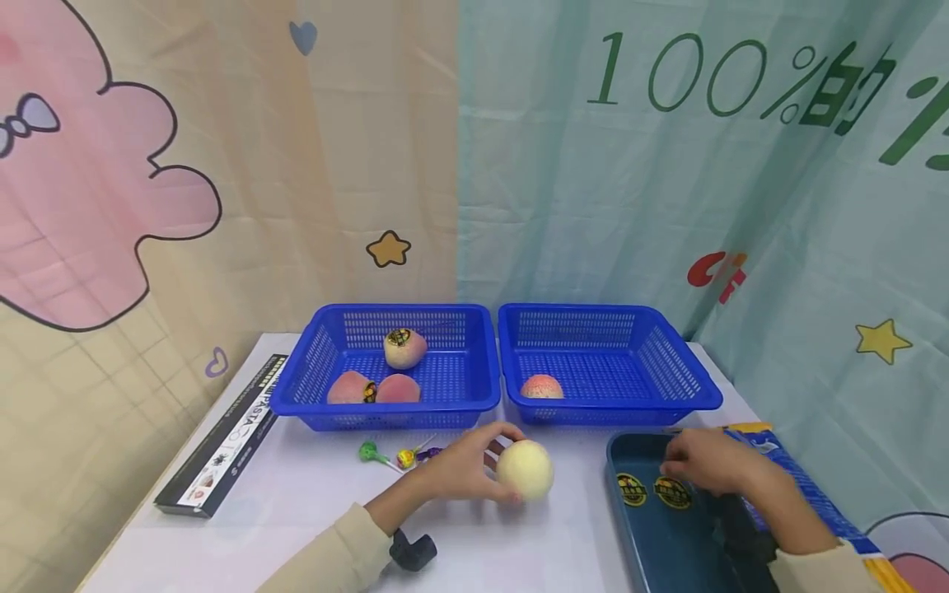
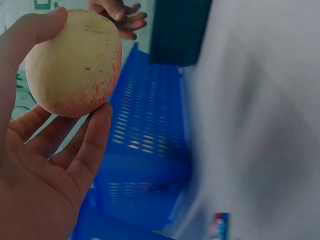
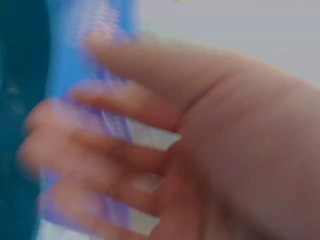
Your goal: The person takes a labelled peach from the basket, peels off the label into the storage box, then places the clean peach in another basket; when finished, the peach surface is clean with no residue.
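My left hand [image 1: 467, 465] grips a pale yellow peach [image 1: 526, 469] above the white table, in front of the baskets. In the left wrist view red speckles show on the peach [image 2: 75, 65], with the thumb on one side and the fingers on the other. Over the far end of a dark teal tray [image 1: 670, 552] hangs my right hand [image 1: 715, 461], its fingers loosely bent. Nothing shows between those fingers in the blurred right wrist view. Two round black-and-gold stickers [image 1: 673, 492] lie in the tray near that hand.
Three pink peaches, some with stickers, sit in the left blue basket [image 1: 385, 409]. One reddish peach [image 1: 542, 387] lies in the right blue basket [image 1: 615, 403]. Several lollipops [image 1: 368, 450], a long black-and-white box [image 1: 222, 445] and a blue-and-yellow package [image 1: 808, 494] are also on the table.
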Motion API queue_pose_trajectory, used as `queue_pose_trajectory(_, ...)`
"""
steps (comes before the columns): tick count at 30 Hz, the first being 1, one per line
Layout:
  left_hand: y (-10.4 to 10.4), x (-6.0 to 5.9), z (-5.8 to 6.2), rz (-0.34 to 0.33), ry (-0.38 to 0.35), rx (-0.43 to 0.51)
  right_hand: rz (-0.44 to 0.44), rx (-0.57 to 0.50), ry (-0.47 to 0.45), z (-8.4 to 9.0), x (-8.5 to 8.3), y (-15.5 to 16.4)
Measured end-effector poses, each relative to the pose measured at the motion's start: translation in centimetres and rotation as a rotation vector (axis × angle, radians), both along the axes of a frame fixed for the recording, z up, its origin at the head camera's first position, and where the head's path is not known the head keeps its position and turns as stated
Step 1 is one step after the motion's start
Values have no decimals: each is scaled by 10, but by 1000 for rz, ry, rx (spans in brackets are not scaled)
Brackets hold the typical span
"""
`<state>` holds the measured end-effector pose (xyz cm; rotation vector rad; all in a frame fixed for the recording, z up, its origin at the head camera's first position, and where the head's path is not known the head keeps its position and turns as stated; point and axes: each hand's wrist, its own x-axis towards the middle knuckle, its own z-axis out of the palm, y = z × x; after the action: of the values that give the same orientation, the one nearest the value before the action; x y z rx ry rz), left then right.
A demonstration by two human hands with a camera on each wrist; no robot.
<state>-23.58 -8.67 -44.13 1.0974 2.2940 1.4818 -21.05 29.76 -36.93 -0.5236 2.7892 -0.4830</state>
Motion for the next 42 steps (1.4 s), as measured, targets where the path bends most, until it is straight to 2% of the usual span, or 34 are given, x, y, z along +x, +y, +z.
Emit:
queue_pose_trajectory(2, 4, -2, 22, -15, 34, 29, 64, -166, -4, 16, -10, 17)
queue_pose_trajectory(4, 11, -11, 45, -2, 87, 38, 66, -263, 71, 26, -23, 35)
queue_pose_trajectory(7, 22, -37, 75, 74, 147, 5, -45, -310, 193, 26, -45, 60)
queue_pose_trajectory(9, 32, -62, 89, 133, 168, -37, -110, -297, 177, 19, -59, 74)
queue_pose_trajectory(11, 43, -89, 96, 176, 168, -83, -148, -281, 109, 10, -71, 84)
queue_pose_trajectory(14, 58, -124, 97, 217, 158, -188, -182, -252, 38, -3, -81, 93)
queue_pose_trajectory(17, 69, -144, 92, 242, 141, -324, -184, -261, 23, -13, -84, 96)
queue_pose_trajectory(19, 74, -150, 88, 267, 132, -418, -185, -260, 25, -17, -83, 98)
queue_pose_trajectory(22, 81, -152, 84, 312, 147, -557, -181, -275, 16, -20, -83, 98)
queue_pose_trajectory(25, 86, -151, 82, 340, 214, -686, -175, -306, 6, -21, -83, 99)
queue_pose_trajectory(28, 91, -150, 80, 362, 270, -771, -171, -324, 3, -19, -84, 99)
queue_pose_trajectory(35, 90, -148, 76, 401, 250, -867, -178, -319, 16, -24, -87, 102)
queue_pose_trajectory(38, 92, -149, 75, 405, 281, -901, -179, -313, 25, -27, -88, 104)
queue_pose_trajectory(40, 92, -150, 77, 410, 309, -900, -175, -315, 26, -27, -88, 105)
queue_pose_trajectory(42, 88, -149, 84, 397, 324, -864, -167, -317, 27, -26, -89, 107)
